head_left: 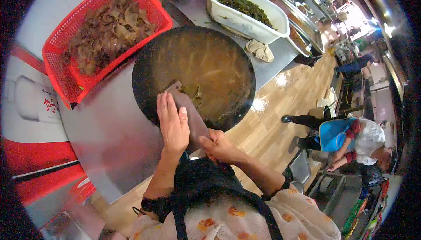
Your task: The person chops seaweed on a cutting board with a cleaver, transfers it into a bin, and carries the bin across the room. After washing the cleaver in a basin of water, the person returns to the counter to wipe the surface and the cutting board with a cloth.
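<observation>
A broad, dark-bladed cleaver (192, 116) lies at a slant over the near edge of a round, worn wooden chopping block (210, 64). My right hand (218, 147) is closed around its handle end, near my apron. Flat against the blade's left side rests my left hand (172, 123), its fingers straight and close together and the thumb raised. A few dark green scraps (196, 93) lie on the block beside the blade's far end. The handle itself is hidden by my right hand.
A red perforated basket (151, 20) of brown, wrinkled pieces stands left of the block. Behind it sits a white tub (247, 23) of dark green strips, near a crumpled cloth (259, 50). Food trays (302, 18) stand farther right. A person (366, 141) with a blue apron is across the floor.
</observation>
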The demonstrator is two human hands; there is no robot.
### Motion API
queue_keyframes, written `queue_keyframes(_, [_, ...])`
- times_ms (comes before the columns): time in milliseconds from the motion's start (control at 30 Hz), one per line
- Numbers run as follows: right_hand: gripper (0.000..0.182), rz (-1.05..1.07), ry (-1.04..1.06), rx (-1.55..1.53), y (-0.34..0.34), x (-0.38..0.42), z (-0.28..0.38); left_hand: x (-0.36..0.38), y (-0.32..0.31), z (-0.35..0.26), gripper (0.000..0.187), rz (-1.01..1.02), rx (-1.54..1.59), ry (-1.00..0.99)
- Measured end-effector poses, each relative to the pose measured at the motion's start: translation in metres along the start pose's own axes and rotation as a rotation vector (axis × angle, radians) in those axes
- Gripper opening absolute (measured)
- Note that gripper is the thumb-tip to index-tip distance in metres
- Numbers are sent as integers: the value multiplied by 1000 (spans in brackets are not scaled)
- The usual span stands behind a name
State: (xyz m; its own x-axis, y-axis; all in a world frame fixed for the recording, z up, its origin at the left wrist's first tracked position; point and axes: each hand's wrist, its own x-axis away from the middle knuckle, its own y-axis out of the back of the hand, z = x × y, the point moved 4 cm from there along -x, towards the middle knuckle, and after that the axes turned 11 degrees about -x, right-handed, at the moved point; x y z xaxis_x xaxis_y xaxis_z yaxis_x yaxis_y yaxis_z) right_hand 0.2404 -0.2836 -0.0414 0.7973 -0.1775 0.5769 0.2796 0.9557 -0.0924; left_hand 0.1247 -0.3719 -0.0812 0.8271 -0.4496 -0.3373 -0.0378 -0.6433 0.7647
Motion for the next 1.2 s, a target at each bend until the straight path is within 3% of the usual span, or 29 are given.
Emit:
queue_keyframes(67, [28, 115, 233, 73, -7, 3, 30, -5, -1, -2, 51, -23, 18, 39])
queue_keyframes(100, [27, 115, 304, 90, 6, -6, 5, -7, -2, -6, 50, -27, 20, 44])
queue_keyframes(200, [24, 85, 364, 32, 34, -4, 3, -21, -13, -29, 51, -49, 30, 1])
queue_keyframes(233, [21, 64, 236, 12, 52, -5, -7, -29, -17, -43, 50, -61, 40, -35])
queue_keyframes(367, [20, -82, 56, -166, 102, 16, 44, -81, -31, -111, 49, -105, 79, -164])
queue_keyframes(533, [22, -212, 288, -86, 198, 2, 125, -189, -70, -202, 48, -229, 202, -282])
queue_keyframes(667, [19, -227, 434, 23, 269, -15, 212, -291, -101, -269, 34, -479, 313, -436])
queue_keyframes(733, [19, -285, 471, 54, 307, -23, 235, -337, -122, -286, 21, -539, 378, -413])
queue_keyframes(800, [20, -326, 500, 84, 339, -36, 248, -379, -161, -274, 23, -458, 268, -263])
queue_keyframes(867, [18, -498, 549, 128, 377, -39, 245, -396, -208, -248, 30, -53, -203, -316])
queue_keyframes(900, [18, -483, 533, 126, 389, -39, 239, -397, -232, -226, 31, 90, -369, -380])
queue_keyframes(933, [17, -481, 539, 90, 400, -38, 235, -398, -235, -217, 31, 93, -383, -365])
queue_keyframes(1000, [14, -467, 546, 6, 415, -36, 220, -392, -225, -193, 32, -98, -207, -266])
queue_keyframes(1067, [15, -453, 449, -9, 416, -34, 196, -384, -177, -173, 32, -139, 57, -351])
queue_keyframes(1133, [13, -307, 344, -45, 402, -36, 170, -342, -112, -157, 21, 63, 473, -4])
queue_keyframes(1167, [12, -206, 256, -78, 390, -38, 154, -314, -96, -135, 21, 57, 436, 39])
queue_keyframes(1200, [11, -50, 233, -35, 376, -43, 143, -286, -81, -109, 22, 176, 565, 181])
